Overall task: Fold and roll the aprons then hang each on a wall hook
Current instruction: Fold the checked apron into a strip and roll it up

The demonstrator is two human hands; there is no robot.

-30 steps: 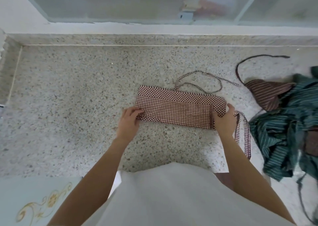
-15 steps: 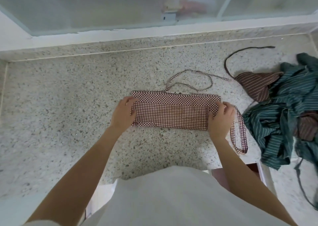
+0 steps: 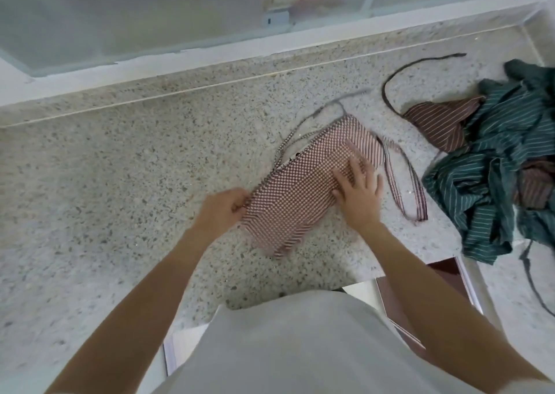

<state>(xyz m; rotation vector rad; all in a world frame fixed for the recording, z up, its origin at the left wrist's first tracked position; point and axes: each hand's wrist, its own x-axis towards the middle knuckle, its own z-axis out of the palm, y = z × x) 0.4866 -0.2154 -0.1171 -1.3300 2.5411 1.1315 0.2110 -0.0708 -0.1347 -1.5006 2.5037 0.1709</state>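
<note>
Folded checked apron [image 3: 303, 183] lying as a long band on the speckled stone counter [image 3: 120, 183], set diagonally from the person's near left toward the far right. The left hand [image 3: 222, 210] grips the near-left end of the band, fingers curled round its edge. The right hand [image 3: 359, 188] lies flat on top of the band toward its far end, fingers straight and spread, pressing the cloth down; the fabric runs beneath the palm and shows beyond the fingertips. The apron's checked ties [image 3: 405, 189] trail loose on the counter just right of that hand. Farther right, apart from both hands, a brown striped apron [image 3: 438, 120] lies against a heaped green striped apron [image 3: 492, 165].
</note>
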